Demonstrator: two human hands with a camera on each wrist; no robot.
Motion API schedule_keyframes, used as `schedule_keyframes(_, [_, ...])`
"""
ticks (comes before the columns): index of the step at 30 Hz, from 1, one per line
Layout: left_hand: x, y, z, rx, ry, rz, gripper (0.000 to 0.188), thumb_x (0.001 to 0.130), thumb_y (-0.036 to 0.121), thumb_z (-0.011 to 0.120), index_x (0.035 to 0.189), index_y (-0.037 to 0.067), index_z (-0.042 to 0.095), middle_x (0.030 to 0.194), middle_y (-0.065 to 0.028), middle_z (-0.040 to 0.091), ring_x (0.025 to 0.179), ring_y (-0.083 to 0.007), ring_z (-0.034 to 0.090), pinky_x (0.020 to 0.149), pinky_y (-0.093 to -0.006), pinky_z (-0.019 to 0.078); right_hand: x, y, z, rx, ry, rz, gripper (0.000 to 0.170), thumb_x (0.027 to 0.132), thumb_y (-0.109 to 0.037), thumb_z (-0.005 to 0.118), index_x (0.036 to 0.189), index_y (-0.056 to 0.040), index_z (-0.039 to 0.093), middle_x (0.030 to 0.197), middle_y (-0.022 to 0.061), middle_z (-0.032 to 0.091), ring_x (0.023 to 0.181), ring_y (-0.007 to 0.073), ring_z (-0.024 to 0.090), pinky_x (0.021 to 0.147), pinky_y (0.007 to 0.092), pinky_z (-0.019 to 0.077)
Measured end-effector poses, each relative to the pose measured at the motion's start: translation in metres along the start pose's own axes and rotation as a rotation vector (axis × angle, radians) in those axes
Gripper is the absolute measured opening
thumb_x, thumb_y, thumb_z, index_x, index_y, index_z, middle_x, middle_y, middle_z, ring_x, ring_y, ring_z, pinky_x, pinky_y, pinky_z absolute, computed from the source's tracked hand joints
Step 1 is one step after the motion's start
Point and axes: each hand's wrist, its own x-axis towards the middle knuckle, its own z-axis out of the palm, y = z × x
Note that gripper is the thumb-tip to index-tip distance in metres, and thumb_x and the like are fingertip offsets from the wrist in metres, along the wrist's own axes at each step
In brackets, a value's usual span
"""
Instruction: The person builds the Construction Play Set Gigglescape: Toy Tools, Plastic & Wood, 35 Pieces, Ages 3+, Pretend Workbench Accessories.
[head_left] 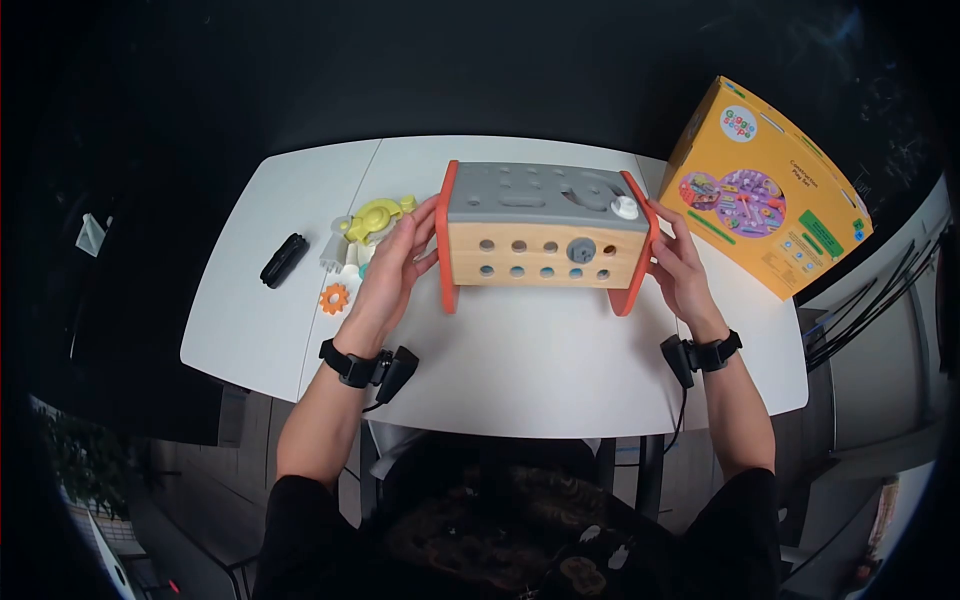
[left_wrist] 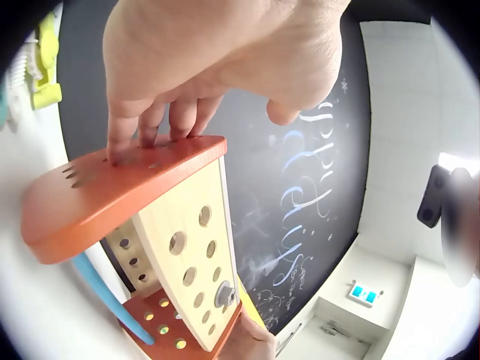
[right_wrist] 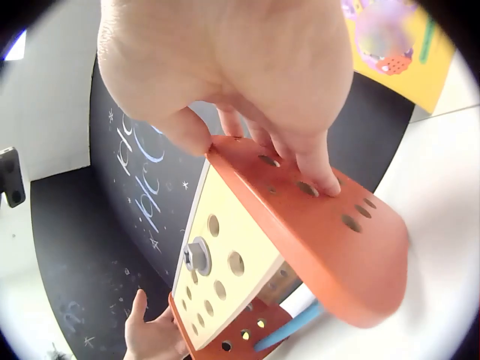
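Note:
A toy workbench (head_left: 540,235) stands on the white table, with a wooden front full of round holes, a grey top (head_left: 560,212) and orange-red end panels. My left hand (head_left: 385,275) rests its extended fingers on the outer face of the left end panel (left_wrist: 90,217), its thumb apart from the wood. On the opposite side, my right hand (head_left: 688,275) lays its fingers against the right end panel (right_wrist: 337,255), thumb tip at the panel's edge. A grey bolt (head_left: 581,250) sits in the front, and a white knob (head_left: 625,208) on top. Underneath runs a blue bar (left_wrist: 105,285).
Left of the workbench lie yellow-green and grey toy pieces (head_left: 378,218), an orange gear (head_left: 334,298) and a black object (head_left: 285,260). A yellow toy box (head_left: 800,235) stands at the table's (head_left: 520,370) right side. A chalkboard (left_wrist: 300,225) rises behind.

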Motion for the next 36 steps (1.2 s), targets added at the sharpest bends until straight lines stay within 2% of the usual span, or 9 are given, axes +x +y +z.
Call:
schedule_keyframes(2, [-0.006, -0.002, -0.002, -0.018, -0.029, -0.011, 0.072, 0.107, 0.057, 0.031, 0.156, 0.006, 0.036, 0.157, -0.0093, 0.045, 0.146, -0.0220, 0.039, 0.120, -0.0448, 0.0285, -0.005, 0.002, -0.005, -0.003, -0.022, 0.012, 0.048, 0.109, -0.016, 0.045, 0.154, -0.0115, 0.032, 0.143, 0.0125, 0.056, 0.128, 0.0186, 0.056, 0.107, 0.0400, 0.0467])
schedule_keyframes(9, [-0.024, -0.005, 0.005, 0.124, -0.009, 0.016, 0.069, 0.108, 0.055, 0.030, 0.155, 0.006, 0.037, 0.157, -0.0106, 0.045, 0.149, -0.0230, 0.036, 0.121, -0.0460, 0.0301, -0.020, 0.008, -0.008, -0.063, -0.053, -0.026, 0.048, 0.106, -0.015, 0.050, 0.152, -0.0092, 0.034, 0.143, 0.0131, 0.057, 0.126, 0.0204, 0.058, 0.107, 0.0397, 0.0462])
schedule_keyframes(15, [-0.024, -0.007, 0.003, 0.246, -0.050, 0.115, 0.050, 0.110, 0.027, 0.046, 0.153, 0.002, 0.040, 0.150, -0.0134, 0.050, 0.142, -0.0220, 0.044, 0.117, -0.0381, 0.0377, -0.019, 0.001, -0.005, -0.302, 0.032, -0.090, 0.044, 0.103, -0.015, 0.055, 0.146, -0.0068, 0.045, 0.142, 0.0124, 0.057, 0.123, 0.0200, 0.058, 0.105, 0.0366, 0.0454])
schedule_keyframes(17, [-0.024, -0.010, 0.001, 0.221, -0.046, 0.150, 0.054, 0.103, 0.015, 0.060, 0.151, 0.000, 0.042, 0.150, -0.0147, 0.051, 0.142, -0.0216, 0.046, 0.113, -0.0363, 0.0434, -0.020, -0.003, 0.000, -0.368, 0.043, -0.110, 0.044, 0.103, -0.015, 0.055, 0.145, -0.0057, 0.047, 0.142, 0.0127, 0.057, 0.124, 0.0208, 0.058, 0.105, 0.0364, 0.0456])
schedule_keyframes(21, [-0.026, -0.012, -0.005, 0.263, -0.036, 0.116, 0.052, 0.101, 0.011, 0.062, 0.149, 0.000, 0.045, 0.146, -0.0146, 0.055, 0.139, -0.0212, 0.049, 0.109, -0.0346, 0.0460, -0.023, -0.012, 0.011, -0.508, 0.070, -0.133, 0.044, 0.104, -0.015, 0.054, 0.146, -0.0025, 0.048, 0.141, 0.0138, 0.057, 0.127, 0.0231, 0.058, 0.103, 0.0354, 0.0481])
schedule_keyframes(30, [-0.034, -0.023, -0.032, 0.371, -0.065, 0.055, 0.032, 0.098, 0.010, 0.064, 0.128, 0.000, 0.065, 0.118, -0.0107, 0.072, 0.110, -0.0179, 0.069, 0.101, -0.0324, 0.0516, -0.026, -0.018, 0.014, -0.651, 0.076, -0.116, 0.045, 0.102, -0.011, 0.056, 0.146, -0.0025, 0.049, 0.142, 0.0180, 0.057, 0.129, 0.0276, 0.059, 0.096, 0.0352, 0.0544])
schedule_keyframes(33, [-0.033, -0.016, -0.050, 0.710, -0.064, 0.093, 0.025, 0.094, 0.010, 0.067, 0.116, -0.001, 0.071, 0.105, -0.0112, 0.076, 0.096, -0.0222, 0.073, 0.090, -0.0330, 0.0561, -0.029, -0.022, 0.021, -0.808, 0.101, -0.217, 0.049, 0.098, -0.013, 0.061, 0.144, -0.0026, 0.051, 0.145, 0.0204, 0.055, 0.129, 0.0320, 0.059, 0.098, 0.0386, 0.0539])
schedule_keyframes(35, [-0.028, -0.010, -0.065, 1.090, 0.099, 0.089, 0.022, 0.089, 0.012, 0.070, 0.105, -0.002, 0.073, 0.099, -0.0128, 0.076, 0.085, -0.0297, 0.073, 0.082, -0.0350, 0.0577, -0.032, -0.024, 0.024, -0.884, 0.112, -0.249, 0.050, 0.096, -0.014, 0.063, 0.143, -0.0018, 0.052, 0.146, 0.0216, 0.054, 0.129, 0.0348, 0.059, 0.100, 0.0410, 0.0526])
schedule_keyframes(36, [-0.025, -0.010, -0.077, 1.184, 0.136, 0.117, 0.021, 0.085, 0.013, 0.073, 0.101, 0.000, 0.075, 0.102, -0.0130, 0.074, 0.090, -0.0328, 0.070, 0.083, -0.0371, 0.0576, -0.033, -0.024, 0.025, -0.965, 0.126, -0.280, 0.051, 0.094, -0.015, 0.065, 0.141, -0.0010, 0.053, 0.147, 0.0228, 0.053, 0.128, 0.0375, 0.059, 0.103, 0.0433, 0.0513])
